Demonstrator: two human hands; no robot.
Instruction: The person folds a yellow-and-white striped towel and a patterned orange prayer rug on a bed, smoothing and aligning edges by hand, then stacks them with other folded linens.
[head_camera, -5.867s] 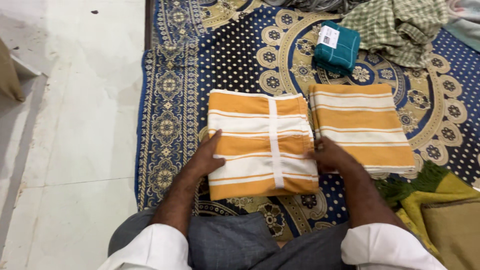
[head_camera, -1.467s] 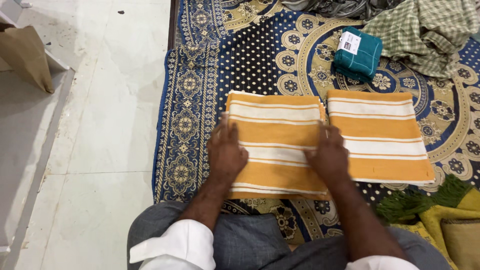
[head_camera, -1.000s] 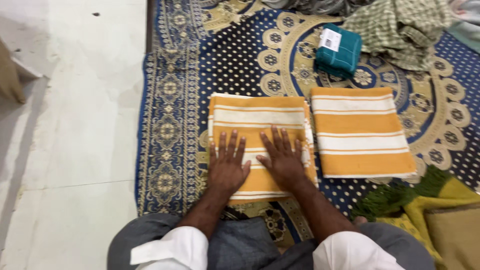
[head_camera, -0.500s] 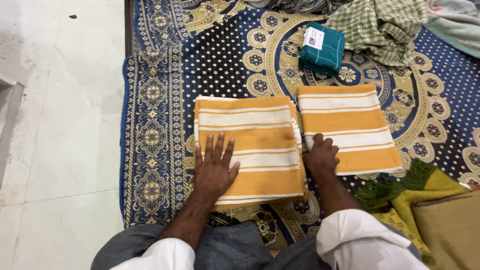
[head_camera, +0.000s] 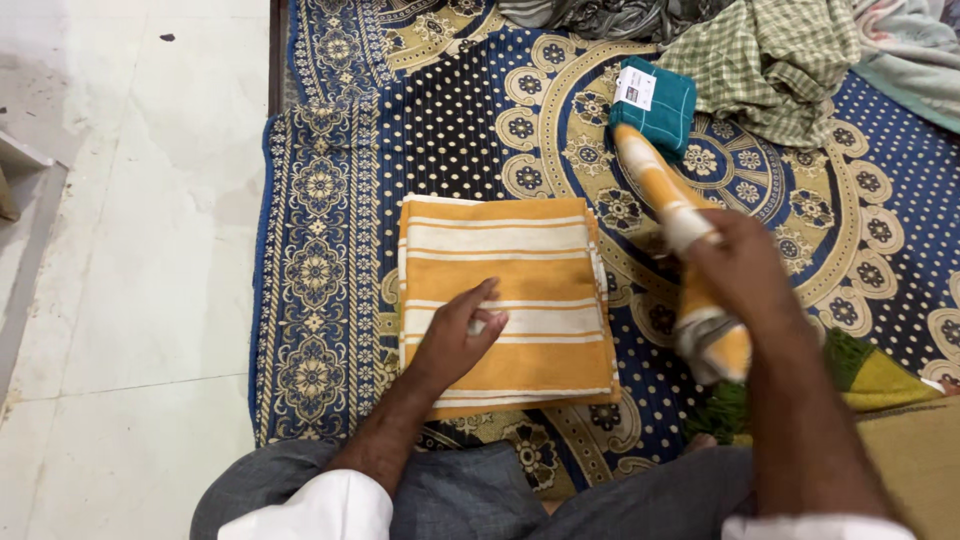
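Note:
A folded orange-and-white striped cloth (head_camera: 500, 255) lies flat on the patterned blue and gold mat (head_camera: 470, 120) in front of me. My left hand (head_camera: 455, 340) rests on its near half, fingers slightly curled, holding nothing. My right hand (head_camera: 740, 265) grips a second folded orange-and-white striped cloth (head_camera: 665, 200) and holds it lifted on edge above the mat, to the right of the first one.
A folded teal cloth with a white tag (head_camera: 655, 105) lies further back. Beyond it are a crumpled green checked cloth (head_camera: 775, 60) and a grey striped one (head_camera: 610, 15). A green-fringed yellow cloth (head_camera: 860, 375) lies at the right. White tiled floor (head_camera: 130, 250) borders the mat on the left.
My right hand has picked up the right-hand striped cloth, which lay flat half a second ago, and raised it on edge. My left hand stays on the left cloth.

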